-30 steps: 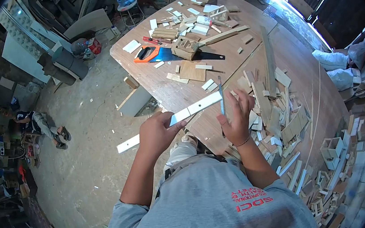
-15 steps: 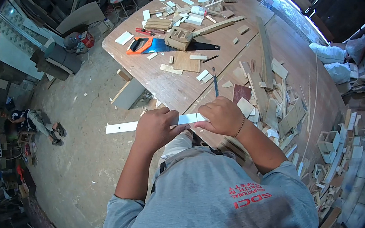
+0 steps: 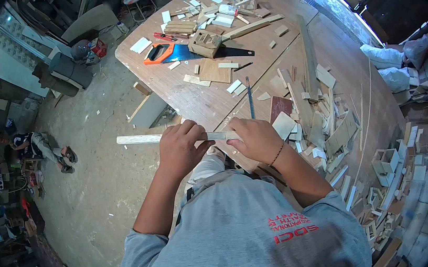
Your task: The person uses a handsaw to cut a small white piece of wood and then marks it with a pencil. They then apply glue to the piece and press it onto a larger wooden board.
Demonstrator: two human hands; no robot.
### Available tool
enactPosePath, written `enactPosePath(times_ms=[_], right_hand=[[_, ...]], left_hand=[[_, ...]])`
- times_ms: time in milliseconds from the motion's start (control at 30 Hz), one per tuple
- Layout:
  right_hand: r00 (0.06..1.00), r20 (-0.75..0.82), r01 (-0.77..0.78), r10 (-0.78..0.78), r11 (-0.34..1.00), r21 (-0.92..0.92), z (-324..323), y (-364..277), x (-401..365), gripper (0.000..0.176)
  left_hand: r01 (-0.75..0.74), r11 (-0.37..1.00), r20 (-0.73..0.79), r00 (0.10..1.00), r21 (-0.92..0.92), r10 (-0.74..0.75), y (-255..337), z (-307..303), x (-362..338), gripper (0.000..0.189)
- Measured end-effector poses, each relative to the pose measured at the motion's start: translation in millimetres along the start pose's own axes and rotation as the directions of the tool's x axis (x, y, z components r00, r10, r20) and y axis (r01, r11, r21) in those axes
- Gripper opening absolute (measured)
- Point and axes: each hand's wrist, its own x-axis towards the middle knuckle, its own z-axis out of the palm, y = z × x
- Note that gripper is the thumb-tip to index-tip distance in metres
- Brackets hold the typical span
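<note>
A narrow wooden strip (image 3: 138, 139) runs level across the front of my body, above the near corner of the table. My left hand (image 3: 181, 145) is closed around its middle, and the strip's free end sticks out to the left. Close to its right end, my right hand (image 3: 256, 138) grips it with the thumb below and fingers on top. Pale bare wood shows on the side facing me. The right tip is hidden under the right fingers. Just beyond my right hand lies a steel ruler (image 3: 250, 97) on the table.
On the wooden table (image 3: 166, 86) lie an orange-handled saw (image 3: 160, 53), a wooden block piece (image 3: 207, 42), a dark pencil (image 3: 243, 67) and many wood offcuts (image 3: 323, 116). A person (image 3: 41, 148) sits at the far left. White sacks (image 3: 394, 80) stand at the right.
The strip has turned about its length: its white face with a dark hole and a line showed before, and a bare wood side shows now. Both hands keep hold.
</note>
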Motion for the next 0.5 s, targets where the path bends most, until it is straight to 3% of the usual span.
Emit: enactPosePath(times_ms=[67, 200, 233, 267, 367, 500], right_hand=[[0.977, 0.173, -0.108, 0.127, 0.988, -0.114, -5, -7, 2, 0.034], [0.992, 0.122, 0.008, 0.012, 0.988, -0.156, 5, -2, -3, 0.034], [0.993, 0.116, 0.027, -0.006, 0.984, -0.176, 7, 1, -4, 0.034], [0.993, 0.112, 0.045, -0.023, 0.980, -0.196, 9, 4, -5, 0.034], [0.993, 0.115, 0.037, -0.011, 0.972, -0.231, 21, 16, -9, 0.035], [0.984, 0.174, 0.003, 0.039, 0.972, -0.237, 29, 22, -11, 0.035]], left_hand=[[0.007, 1.000, 0.062, 0.998, -0.010, -0.006, 2, 0, 2, 0.031], [-0.141, 0.989, -0.055, 0.988, 0.033, 0.143, 1, 9, 6, 0.033], [0.022, 1.000, 0.191, 0.981, 0.003, -0.022, 7, 2, 8, 0.034], [0.187, 0.982, 0.427, 0.887, 0.013, -0.174, 10, 0, 9, 0.036], [0.111, 0.991, 0.405, 0.905, 0.074, -0.132, 4, 22, 6, 0.038], [0.134, 0.987, 0.456, 0.875, 0.092, -0.162, 3, 33, 5, 0.038]])
